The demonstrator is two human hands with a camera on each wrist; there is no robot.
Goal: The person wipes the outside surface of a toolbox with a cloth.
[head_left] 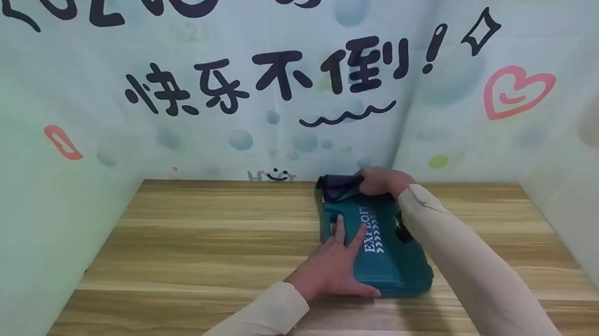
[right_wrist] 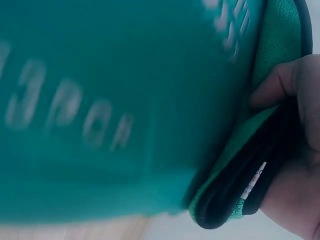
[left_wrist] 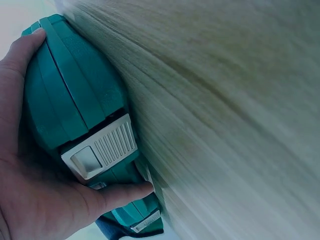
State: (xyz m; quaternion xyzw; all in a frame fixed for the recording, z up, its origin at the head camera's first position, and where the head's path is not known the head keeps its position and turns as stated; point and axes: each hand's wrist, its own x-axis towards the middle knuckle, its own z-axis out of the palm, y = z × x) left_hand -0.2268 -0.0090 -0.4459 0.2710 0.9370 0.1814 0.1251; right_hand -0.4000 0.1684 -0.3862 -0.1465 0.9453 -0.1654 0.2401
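Fingers [head_left: 342, 232] of my left hand [head_left: 333, 268] lie spread and straight along the near left side of the teal tool case [head_left: 384, 251], thumb along its near edge; the left wrist view shows my palm cupped against the case's side beside a grey latch [left_wrist: 100, 150]. My right hand [head_left: 382, 180] curls over the case's far end, its fingers [right_wrist: 280, 85] pinching a folded dark and green cloth [right_wrist: 240, 165] against the case [right_wrist: 125, 100] there.

That case lies flat on the wooden table [head_left: 205, 248], right of the middle and close to the back edge, its white lettering facing up. My right forearm crosses over its right side.

Printed backdrop panels [head_left: 272, 85] stand along the table's left, back and right edges. At the back the cloth and my right hand sit near the panel, and the right panel is not far off. Bare wood lies open to the left of the case and along the near edge.
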